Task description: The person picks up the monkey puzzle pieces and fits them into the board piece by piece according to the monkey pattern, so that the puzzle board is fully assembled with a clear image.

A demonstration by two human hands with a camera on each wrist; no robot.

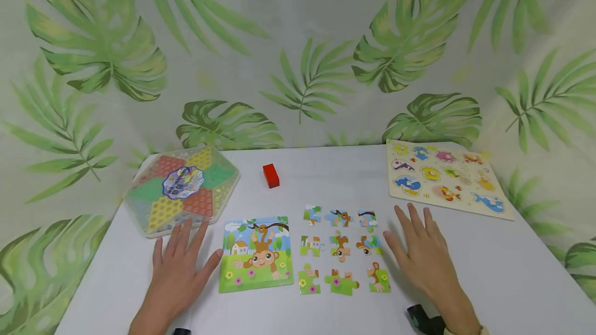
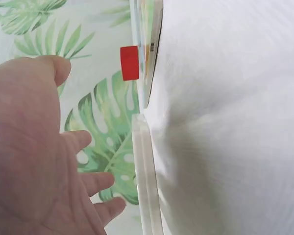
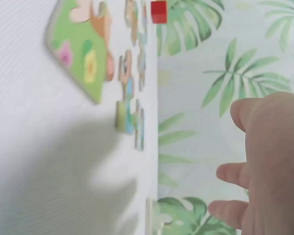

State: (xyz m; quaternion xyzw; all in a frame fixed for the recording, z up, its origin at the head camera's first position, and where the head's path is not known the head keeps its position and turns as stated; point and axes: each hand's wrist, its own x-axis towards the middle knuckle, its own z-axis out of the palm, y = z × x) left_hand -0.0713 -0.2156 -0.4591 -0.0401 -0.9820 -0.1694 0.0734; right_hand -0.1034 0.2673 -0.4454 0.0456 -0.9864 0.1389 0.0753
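Holding nothing, the splayed left hand (image 1: 176,273) and right hand (image 1: 425,260) flank puzzle pieces (image 1: 341,246), likely light, stiff, best pinched edgewise.

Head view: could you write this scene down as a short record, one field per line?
Puzzle pieces: nine, unjoined, in three rows of three
Monkey picture: whole, left of the pieces
Left hand: fingers spread, holding nothing, beside the monkey picture
Right hand: fingers spread, holding nothing, beside the pieces
Red block: behind the monkey picture
Hexagonal game box: back left
Sea-animal board: back right
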